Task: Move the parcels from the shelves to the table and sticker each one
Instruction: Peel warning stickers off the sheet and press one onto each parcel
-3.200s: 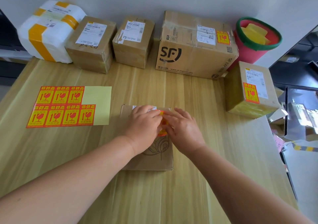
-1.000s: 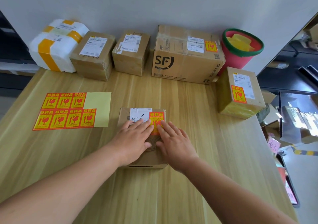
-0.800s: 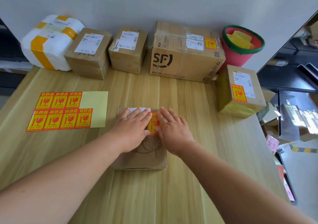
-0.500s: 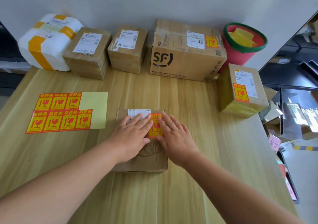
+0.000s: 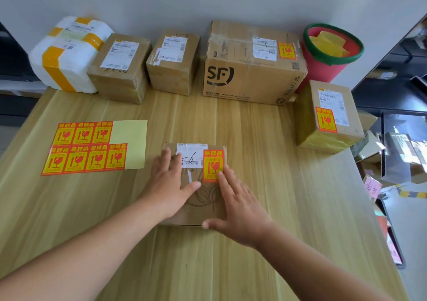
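Note:
A flat brown parcel [image 5: 203,199] lies on the wooden table [image 5: 288,208] in front of me. It carries a white label and an orange-and-yellow fragile sticker [image 5: 213,163] on its far right corner. My left hand [image 5: 169,180] rests flat on the parcel's left half with straight fingers. My right hand [image 5: 238,206] lies flat over the parcel's right edge, its fingertips touching the sticker's lower end. A sheet of the same stickers [image 5: 92,149] lies to the left.
Along the wall stand a white foam parcel [image 5: 69,55], two small cartons [image 5: 120,67] [image 5: 173,60], a big SF carton [image 5: 251,62] and a red bin [image 5: 328,51]. A stickered carton [image 5: 328,115] sits at the right edge. Clutter lies beyond the table on the right.
Both hands have slid back toward me and apart, uncovering the white label and most of the sticker. The sticker now lies flat on the parcel.

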A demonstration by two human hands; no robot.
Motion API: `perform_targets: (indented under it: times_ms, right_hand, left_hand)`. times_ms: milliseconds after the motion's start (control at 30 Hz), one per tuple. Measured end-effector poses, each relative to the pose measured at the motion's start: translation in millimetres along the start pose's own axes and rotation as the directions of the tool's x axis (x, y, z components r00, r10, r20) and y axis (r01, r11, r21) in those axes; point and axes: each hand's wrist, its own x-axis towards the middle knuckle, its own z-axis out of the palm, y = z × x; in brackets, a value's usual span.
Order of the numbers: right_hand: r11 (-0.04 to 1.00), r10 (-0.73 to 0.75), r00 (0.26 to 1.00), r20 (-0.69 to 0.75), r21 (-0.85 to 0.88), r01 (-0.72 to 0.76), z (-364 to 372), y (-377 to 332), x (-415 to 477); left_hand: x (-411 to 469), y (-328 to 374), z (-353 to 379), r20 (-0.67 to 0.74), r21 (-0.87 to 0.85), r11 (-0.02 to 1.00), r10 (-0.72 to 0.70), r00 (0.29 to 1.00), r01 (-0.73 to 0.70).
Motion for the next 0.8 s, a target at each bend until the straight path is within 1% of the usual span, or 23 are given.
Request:
perform_targets:
  times_ms: [67, 133, 200, 267, 333, 400, 467, 567, 633, 700, 800]
  right_hand:
    - [0.999, 0.000, 1.000, 0.009, -0.054, 0.000, 4, 8, -1]
    - [0.995, 0.035, 0.999, -0.002, -0.094, -0.035, 2, 20, -1]
    - [0.989, 0.084, 0.995, -0.048, -0.114, -0.089, -4, 35, -1]
    - [0.983, 0.145, 0.985, -0.098, -0.098, -0.155, -12, 49, 1]
    - [0.966, 0.216, 0.967, -0.135, -0.113, -0.232, -21, 64, 8]
    - [0.941, 0.287, 0.942, -0.172, -0.130, -0.311, -29, 75, 18]
    - [0.919, 0.331, 0.921, -0.205, -0.151, -0.364, -39, 88, 31]
    - [0.896, 0.332, 0.910, -0.249, -0.218, -0.386, -53, 107, 46]
    - [0.886, 0.329, 0.904, -0.274, -0.240, -0.396, -62, 119, 53]
    - [0.880, 0.328, 0.898, -0.293, -0.251, -0.403, -68, 131, 60]
    - [0.869, 0.325, 0.893, -0.312, -0.275, -0.412, -74, 145, 65]
  left_hand:
    - [5, 7, 2, -0.004, -0.027, 0.999, 0.047, 0.999, -0.047]
    - [11, 16, 3, 0.018, -0.043, 0.995, 0.096, 0.995, -0.095]
    - [17, 25, 6, 0.061, -0.048, 0.984, 0.173, 0.983, -0.170]
    - [22, 36, 9, 0.110, -0.045, 0.970, 0.244, 0.963, -0.240]
    - [28, 48, 13, 0.152, 0.015, 0.959, 0.277, 0.949, -0.282]
    - [34, 58, 15, 0.166, 0.111, 0.951, 0.270, 0.949, -0.290]
    - [47, 71, 15, 0.137, 0.199, 0.934, 0.273, 0.952, -0.296]
    - [73, 91, 12, 0.061, 0.281, 0.900, 0.331, 0.942, -0.334]
    - [90, 102, 12, 0.041, 0.320, 0.875, 0.370, 0.928, -0.363]
    - [105, 113, 14, 0.035, 0.350, 0.852, 0.404, 0.914, -0.390]
    - [120, 126, 17, 0.017, 0.340, 0.839, 0.445, 0.895, -0.424]
